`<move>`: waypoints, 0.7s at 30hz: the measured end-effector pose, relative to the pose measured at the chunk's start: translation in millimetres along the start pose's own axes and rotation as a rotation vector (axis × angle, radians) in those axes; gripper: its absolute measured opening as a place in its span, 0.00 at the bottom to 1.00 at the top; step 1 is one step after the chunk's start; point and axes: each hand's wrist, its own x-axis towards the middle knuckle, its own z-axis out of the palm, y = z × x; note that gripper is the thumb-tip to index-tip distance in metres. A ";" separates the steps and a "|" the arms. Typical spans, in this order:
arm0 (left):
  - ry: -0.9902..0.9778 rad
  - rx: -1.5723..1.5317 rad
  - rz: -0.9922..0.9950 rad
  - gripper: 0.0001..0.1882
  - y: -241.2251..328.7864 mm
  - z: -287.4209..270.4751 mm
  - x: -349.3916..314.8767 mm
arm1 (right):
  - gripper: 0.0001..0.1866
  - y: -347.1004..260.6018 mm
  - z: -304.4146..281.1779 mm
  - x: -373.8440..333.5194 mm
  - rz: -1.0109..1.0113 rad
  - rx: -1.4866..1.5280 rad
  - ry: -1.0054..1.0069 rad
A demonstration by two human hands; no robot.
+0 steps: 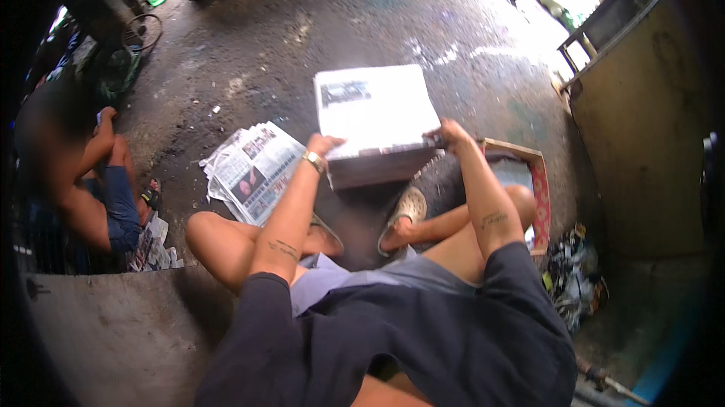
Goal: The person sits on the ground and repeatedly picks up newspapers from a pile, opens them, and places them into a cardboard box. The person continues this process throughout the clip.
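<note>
A tall stack of folded newspapers stands on the floor in front of my feet, its top sheet washed out by glare. My left hand grips the near left corner of the stack, thumb on top and the other fingers mostly hidden. At the near right corner my right hand is closed on the paper edge. Whether the hands hold the top sheets or the whole pile, I cannot tell. To the left, a looser pile of printed newspapers lies on the floor beside my left leg.
A shallow open box with a red patterned side sits by my right leg. Crumpled plastic waste lies behind it. At the left another person sits low, near some papers. A large board stands on the right.
</note>
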 end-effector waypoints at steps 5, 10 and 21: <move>-0.048 0.027 0.154 0.21 34.1 19.8 -52.6 | 0.21 -20.6 -16.0 -28.3 0.065 0.700 -0.007; 0.198 0.377 0.174 0.33 -15.3 16.7 -24.7 | 0.33 40.9 -10.6 -21.8 0.116 0.305 0.124; 0.132 0.866 0.209 0.39 -6.2 -3.0 -44.5 | 0.30 37.7 7.9 -46.3 0.077 0.171 0.209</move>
